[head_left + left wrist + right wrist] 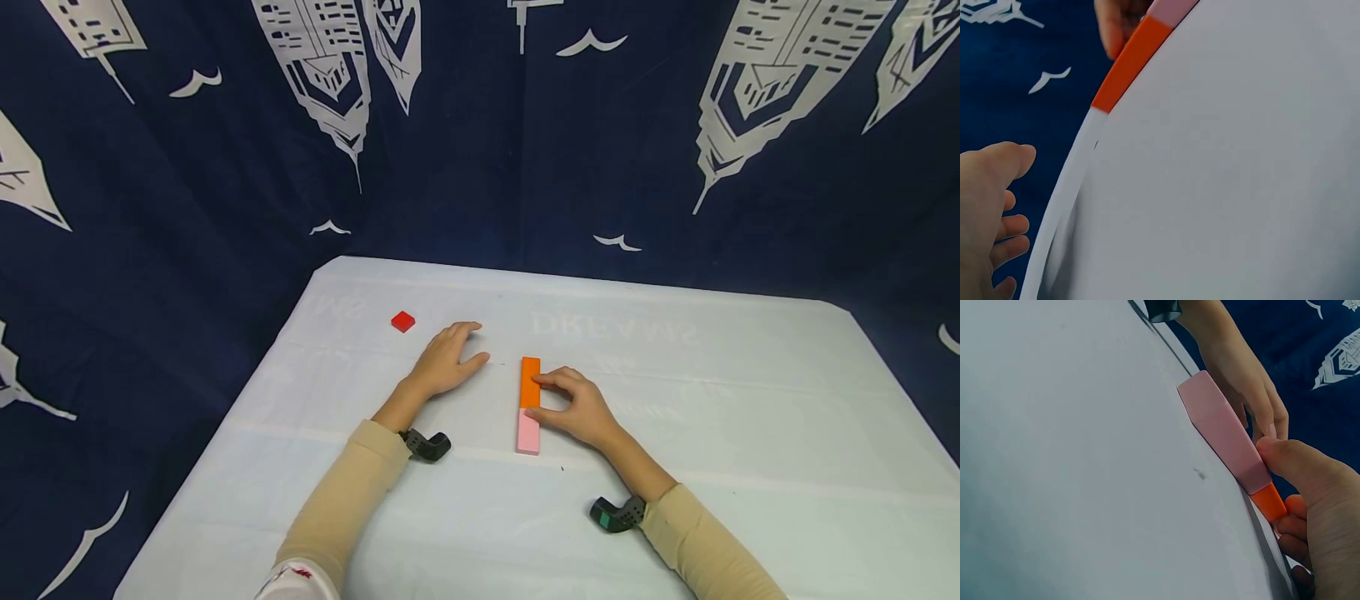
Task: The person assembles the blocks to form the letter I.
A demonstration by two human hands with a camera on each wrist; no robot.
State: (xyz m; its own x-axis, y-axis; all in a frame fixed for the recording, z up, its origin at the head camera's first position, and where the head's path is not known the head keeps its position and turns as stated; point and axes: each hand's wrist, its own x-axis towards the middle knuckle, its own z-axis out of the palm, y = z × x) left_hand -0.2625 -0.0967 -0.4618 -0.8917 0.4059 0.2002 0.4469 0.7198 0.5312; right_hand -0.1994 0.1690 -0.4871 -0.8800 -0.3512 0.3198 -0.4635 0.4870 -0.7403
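Observation:
An orange block (530, 383) and a pink block (528, 433) lie end to end in one line on the white table, the orange one farther from the person. From the right, the right hand (581, 408) touches them, its thumb at the pink block near the joint and a fingertip at the orange block. In the right wrist view the thumb meets the side of the pink block (1225, 434), and other fingers are by the orange block (1269, 501). The left hand (446, 358) is held left of the blocks with fingers spread, holding nothing.
A red block (402, 322) lies beyond the left hand, toward the table's far left. The white table (712, 375) ends at a dark blue cloth (525, 167) with white prints behind it. Black devices sit at both wrists.

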